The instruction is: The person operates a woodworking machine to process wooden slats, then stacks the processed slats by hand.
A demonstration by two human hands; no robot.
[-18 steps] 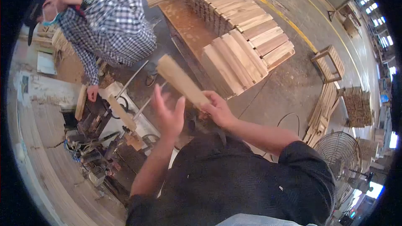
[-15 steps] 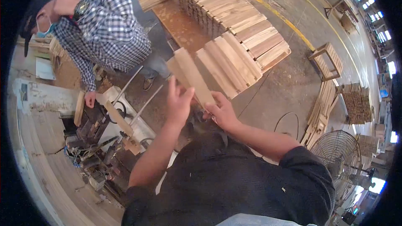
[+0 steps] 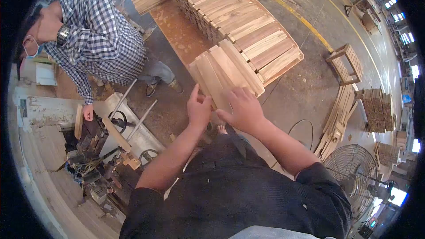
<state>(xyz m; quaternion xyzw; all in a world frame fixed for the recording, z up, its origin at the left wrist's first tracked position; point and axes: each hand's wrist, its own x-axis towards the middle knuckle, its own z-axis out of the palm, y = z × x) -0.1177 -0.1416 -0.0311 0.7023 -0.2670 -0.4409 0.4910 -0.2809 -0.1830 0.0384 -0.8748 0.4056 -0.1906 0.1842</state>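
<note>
Flat wooden boards [image 3: 217,73] lie side by side at the near end of a stack. My right hand [image 3: 244,108] rests over their near ends, its fingers stretched out on the wood and its thumb apart. Just left of it, my left hand [image 3: 199,109] is at the near left corner of the boards, forefinger raised and the other fingers partly bent. Nothing shows in its grasp.
Long rows of stacked boards [image 3: 239,13] fill a brown table [image 3: 177,31]. At left, a person in a checked shirt [image 3: 99,35] reaches toward a machine [image 3: 102,150] with metal rods. A wire fan [image 3: 352,168] and a wooden frame [image 3: 345,64] stand right.
The board that was held between both hands now lies on the near end of the stack. My right hand has moved forward over it and my left hand has let go.
</note>
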